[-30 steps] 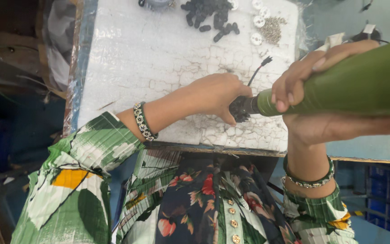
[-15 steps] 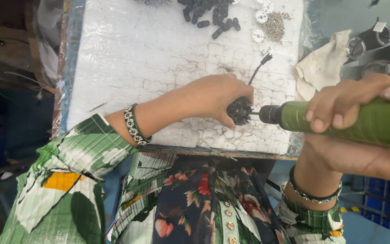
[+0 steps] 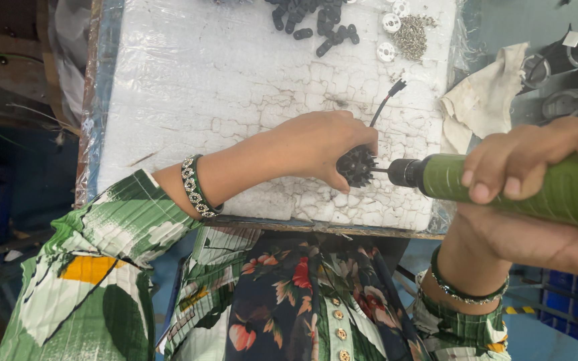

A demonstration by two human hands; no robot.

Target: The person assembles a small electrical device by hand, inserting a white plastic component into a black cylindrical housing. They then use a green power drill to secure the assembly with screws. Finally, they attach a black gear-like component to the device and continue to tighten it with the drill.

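My left hand (image 3: 322, 148) grips a small round black finned part (image 3: 356, 166) against a cracked white foam board (image 3: 222, 87). A thin black wire with a plug (image 3: 388, 97) runs up from that part. My right hand (image 3: 536, 180) is wrapped around a green electric screwdriver (image 3: 503, 186), held level, and its black tip touches the finned part from the right. Both wrists wear beaded bracelets.
At the board's far edge lie several small black parts (image 3: 309, 20), two white discs (image 3: 389, 37) and a pile of small screws (image 3: 415, 37). A beige rag (image 3: 483, 100) and dark round parts (image 3: 563, 73) sit on the right. Blue crates (image 3: 570, 301) stand below right.
The view has shifted slightly; the screwdriver tip has stayed against the finned part. My right hand has slid a little further right on the green tool.
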